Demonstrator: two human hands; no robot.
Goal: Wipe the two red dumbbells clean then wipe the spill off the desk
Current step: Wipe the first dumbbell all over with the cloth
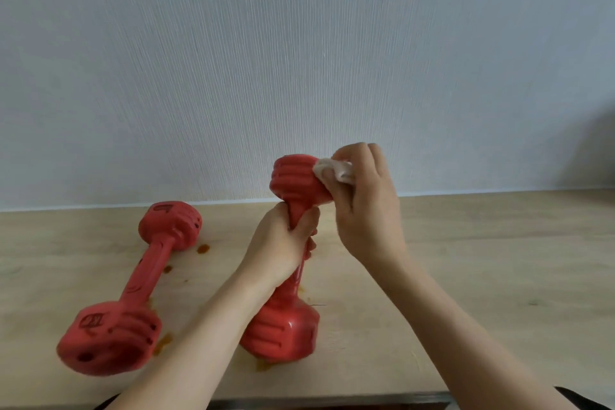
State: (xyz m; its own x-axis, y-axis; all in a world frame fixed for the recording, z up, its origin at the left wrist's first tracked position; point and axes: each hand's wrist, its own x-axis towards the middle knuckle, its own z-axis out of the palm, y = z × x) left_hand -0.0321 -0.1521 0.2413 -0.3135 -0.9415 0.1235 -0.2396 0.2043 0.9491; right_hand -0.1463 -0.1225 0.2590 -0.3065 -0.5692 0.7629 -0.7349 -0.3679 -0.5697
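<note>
Dumbbell [283, 329] stands tilted, its near head on the desk [466, 276] amid orange spill [163, 343]; left hand [283, 243] clenches its shaft. Second dumbbell [139, 280] lies left. Farther up, right hand [362, 200] pinches a white cloth [336, 170] against the raised head.

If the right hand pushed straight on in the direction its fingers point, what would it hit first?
The right hand points leftward, its fingers pressing a white cloth against the upper head of the held dumbbell. That head comes first, apparently already in contact through the cloth.
</note>
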